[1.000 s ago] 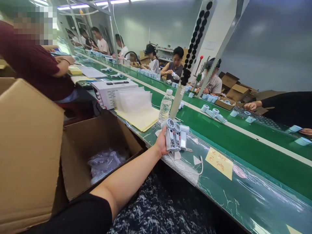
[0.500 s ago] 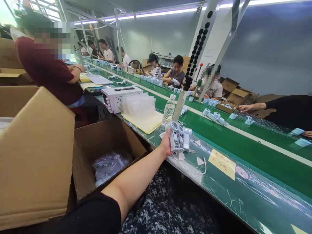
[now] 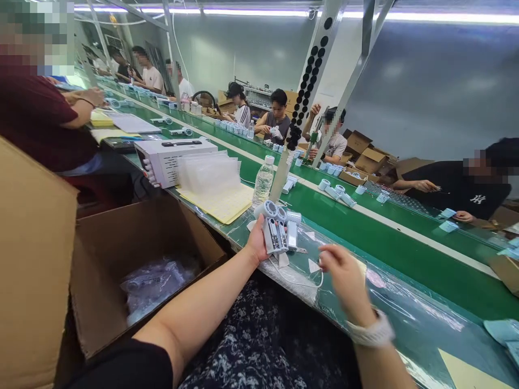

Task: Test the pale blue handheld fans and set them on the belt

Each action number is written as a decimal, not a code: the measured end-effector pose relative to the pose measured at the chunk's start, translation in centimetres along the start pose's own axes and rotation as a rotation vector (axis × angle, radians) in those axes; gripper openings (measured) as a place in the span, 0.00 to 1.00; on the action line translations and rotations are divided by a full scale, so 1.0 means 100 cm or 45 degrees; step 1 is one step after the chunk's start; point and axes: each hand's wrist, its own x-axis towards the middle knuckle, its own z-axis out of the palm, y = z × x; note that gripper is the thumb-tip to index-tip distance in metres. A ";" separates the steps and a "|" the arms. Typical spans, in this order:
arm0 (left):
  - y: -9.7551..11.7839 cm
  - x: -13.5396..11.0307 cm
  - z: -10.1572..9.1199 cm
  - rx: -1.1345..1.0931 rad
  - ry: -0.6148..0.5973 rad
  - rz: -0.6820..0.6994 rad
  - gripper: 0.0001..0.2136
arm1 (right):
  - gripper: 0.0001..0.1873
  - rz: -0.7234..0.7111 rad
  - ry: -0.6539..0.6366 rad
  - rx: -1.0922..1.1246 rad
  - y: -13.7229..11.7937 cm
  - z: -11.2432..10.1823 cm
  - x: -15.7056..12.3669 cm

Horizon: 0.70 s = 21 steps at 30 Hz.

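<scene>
Factory assembly line, its green conveyor belt running from far left to near right past a plastic-covered bench. Over the bench's near edge, the left hand grips two pale handheld fans side by side, exposed circuitry facing the wearer, apparently for easy viewing. A third fan sits just right of them. The right hand hovers near a white cable, fingers half-curled and blurred; whether they hold anything is unclear.

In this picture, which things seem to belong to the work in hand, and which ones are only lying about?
Probably part of the job:
Two fan-like units in the left hand
Similar unit behind them

Probably just lying about:
Clear plastic bottle
White triangular piece near the right hand
</scene>
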 end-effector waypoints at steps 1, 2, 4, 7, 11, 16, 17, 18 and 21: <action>0.002 -0.005 0.002 0.002 -0.021 0.042 0.25 | 0.10 -0.025 -0.030 -0.040 -0.002 0.008 0.002; 0.005 -0.012 0.004 0.003 -0.040 0.082 0.24 | 0.09 -0.056 -0.061 -0.083 -0.004 0.018 0.004; 0.017 -0.033 0.008 0.042 -0.111 0.144 0.23 | 0.09 -0.120 -0.107 -0.157 -0.010 0.042 0.008; 0.045 -0.073 0.005 0.251 -0.351 0.157 0.25 | 0.07 -0.174 -0.127 -0.239 -0.016 0.074 0.014; 0.077 -0.116 -0.024 0.448 -0.382 -0.066 0.23 | 0.09 -0.182 -0.111 -0.250 -0.009 0.094 0.023; 0.070 -0.126 -0.048 0.396 -0.132 -0.198 0.23 | 0.09 -0.124 -0.017 -0.114 0.002 0.079 0.033; 0.063 -0.124 -0.044 0.377 -0.111 -0.224 0.23 | 0.09 -0.108 0.012 -0.080 -0.001 0.072 0.034; 0.056 -0.123 -0.039 0.362 -0.102 -0.260 0.25 | 0.11 -0.098 0.029 -0.032 -0.006 0.065 0.033; 0.030 -0.122 -0.018 0.317 -0.103 -0.402 0.30 | 0.10 -0.139 -0.152 0.227 -0.030 0.043 0.025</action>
